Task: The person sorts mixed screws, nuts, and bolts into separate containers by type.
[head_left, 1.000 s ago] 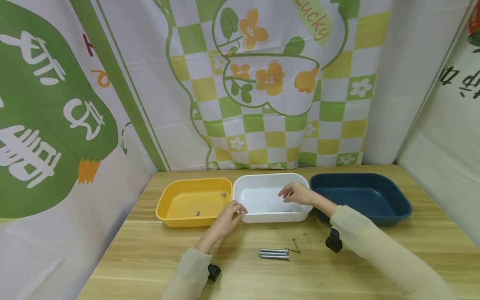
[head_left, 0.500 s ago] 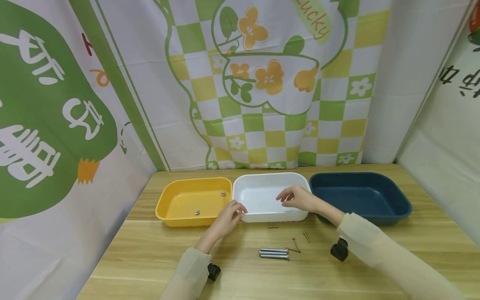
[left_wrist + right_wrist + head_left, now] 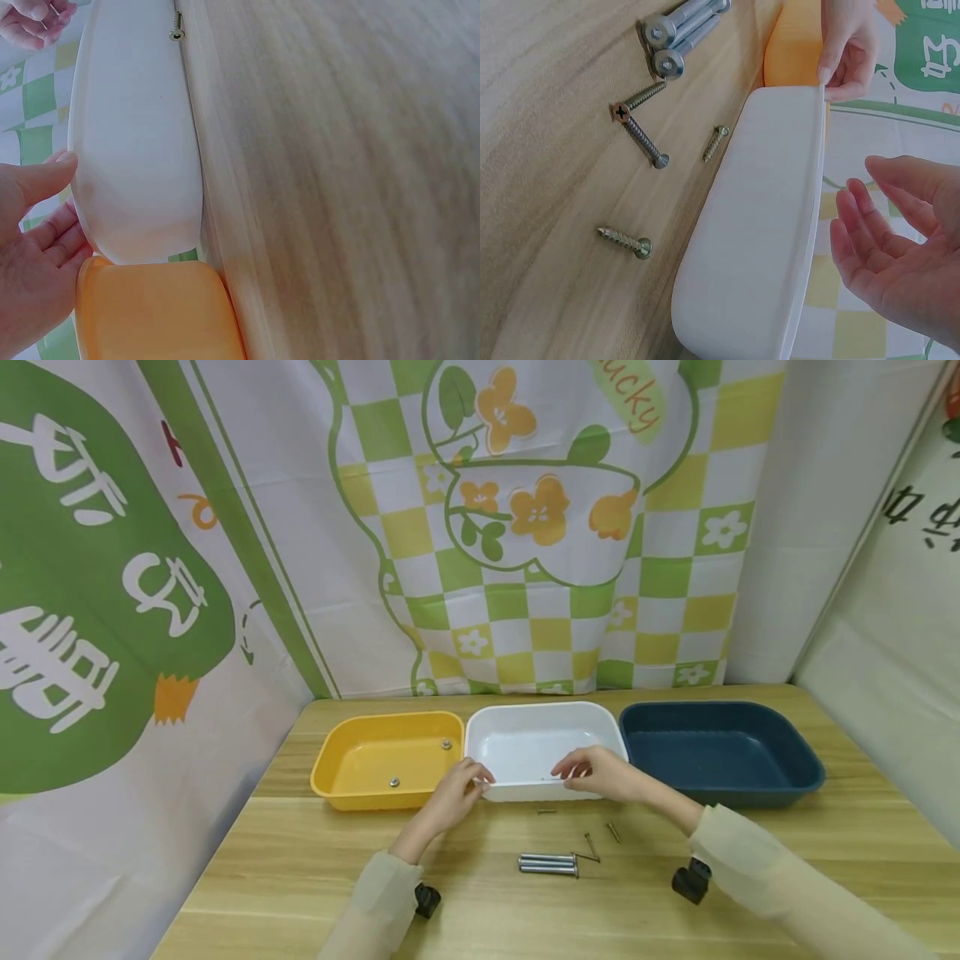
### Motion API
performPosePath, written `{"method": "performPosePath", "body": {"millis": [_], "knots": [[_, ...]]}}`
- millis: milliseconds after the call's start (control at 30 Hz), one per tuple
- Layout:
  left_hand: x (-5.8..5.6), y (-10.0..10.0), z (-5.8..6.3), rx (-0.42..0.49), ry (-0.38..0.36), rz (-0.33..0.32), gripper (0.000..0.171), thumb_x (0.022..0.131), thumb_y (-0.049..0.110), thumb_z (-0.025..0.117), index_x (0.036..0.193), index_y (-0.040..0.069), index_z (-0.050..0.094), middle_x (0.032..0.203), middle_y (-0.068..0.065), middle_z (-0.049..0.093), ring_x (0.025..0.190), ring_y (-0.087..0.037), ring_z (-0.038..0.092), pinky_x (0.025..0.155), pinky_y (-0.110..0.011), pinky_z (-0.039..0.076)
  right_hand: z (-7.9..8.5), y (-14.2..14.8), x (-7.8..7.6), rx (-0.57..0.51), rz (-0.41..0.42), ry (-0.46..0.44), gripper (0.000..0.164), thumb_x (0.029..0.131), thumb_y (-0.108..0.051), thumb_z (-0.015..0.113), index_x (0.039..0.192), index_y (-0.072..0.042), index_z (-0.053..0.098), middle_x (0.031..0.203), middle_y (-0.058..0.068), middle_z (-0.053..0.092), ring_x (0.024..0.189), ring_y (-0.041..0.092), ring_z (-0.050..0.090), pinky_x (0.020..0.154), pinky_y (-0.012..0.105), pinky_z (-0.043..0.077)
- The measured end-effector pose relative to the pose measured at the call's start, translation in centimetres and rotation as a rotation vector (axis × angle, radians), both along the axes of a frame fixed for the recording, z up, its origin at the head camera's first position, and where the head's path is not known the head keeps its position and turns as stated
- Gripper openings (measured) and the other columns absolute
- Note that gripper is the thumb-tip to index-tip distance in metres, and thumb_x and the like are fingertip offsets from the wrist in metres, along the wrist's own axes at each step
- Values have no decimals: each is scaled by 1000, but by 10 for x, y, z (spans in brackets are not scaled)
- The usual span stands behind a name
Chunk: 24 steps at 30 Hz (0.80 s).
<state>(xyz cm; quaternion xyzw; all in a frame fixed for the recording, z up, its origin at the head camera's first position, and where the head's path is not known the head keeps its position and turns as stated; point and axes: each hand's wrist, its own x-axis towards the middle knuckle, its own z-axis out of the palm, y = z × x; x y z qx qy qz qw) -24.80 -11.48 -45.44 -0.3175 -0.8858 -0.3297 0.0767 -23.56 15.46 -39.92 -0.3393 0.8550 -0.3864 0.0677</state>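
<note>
My left hand (image 3: 452,795) pinches the near left corner of a white plastic bin (image 3: 536,792), its thumb on the outside of the rim in the left wrist view. Above the bin's near right part is my right hand (image 3: 602,774), fingers loosely bent and holding nothing, as the right wrist view confirms. A thin dark sliver shows inside the bin's near wall, too small to identify. On the table in front lie a short screw (image 3: 715,142), a brassy screw (image 3: 626,241), two crossed longer screws (image 3: 643,139) and several thick silver bolts (image 3: 547,864).
A yellow bin (image 3: 352,802) with two small metal nuts (image 3: 394,782) stands against the white bin's left side. On its right is a dark blue bin (image 3: 727,760). Printed cloth (image 3: 551,635) hangs behind the wooden table (image 3: 480,910).
My right hand has come down and nearer over the white bin, towards its front rim. The left hand keeps its hold on the corner. Bins and loose hardware stay put.
</note>
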Motion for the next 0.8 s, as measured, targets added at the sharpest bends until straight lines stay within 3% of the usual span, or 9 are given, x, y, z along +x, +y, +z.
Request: {"method": "performPosePath", "body": {"millis": [200, 467, 567, 600, 800], "knots": [[-1, -1, -3, 6, 26, -9, 5, 84, 3, 57, 87, 5, 60, 83, -5, 52, 79, -18, 49, 70, -27, 42, -3, -3, 8, -10, 9, 0, 17, 82, -1, 58, 97, 4, 63, 89, 16, 62, 76, 15, 57, 67, 25, 47], [-7, -6, -10, 83, 63, -101, 13, 90, 15, 51, 89, 6, 60, 84, -1, 51, 81, -15, 48, 69, -25, 43, -10, -7, 19, -42, 43, -28, 17, 81, 0, 59, 96, 6, 63, 90, 17, 62, 76, 15, 58, 67, 24, 48], [-7, -6, -9, 77, 58, -90, 10, 89, 12, 52, 89, 6, 60, 85, -2, 51, 81, -16, 49, 70, -26, 43, -15, -8, 21, -58, 57, -47, 17, 80, 2, 60, 96, 8, 62, 90, 18, 61, 76, 14, 57, 67, 24, 48], [-2, -3, -2, 60, 39, -68, 8, 88, 7, 53, 88, 3, 60, 84, -4, 52, 81, -19, 50, 70, -28, 44, -16, -8, 22, -62, 61, -50, 17, 79, 3, 60, 96, 8, 62, 90, 19, 61, 76, 13, 57, 67, 24, 48], [-2, 0, -2, 6, -1, -9, 5, 84, 2, 56, 88, 3, 60, 85, -5, 52, 83, -19, 50, 72, -27, 44, -24, -11, 27, -70, 106, -42, 17, 77, 8, 58, 94, 10, 61, 86, 19, 62, 74, 11, 57, 65, 24, 48]]}}
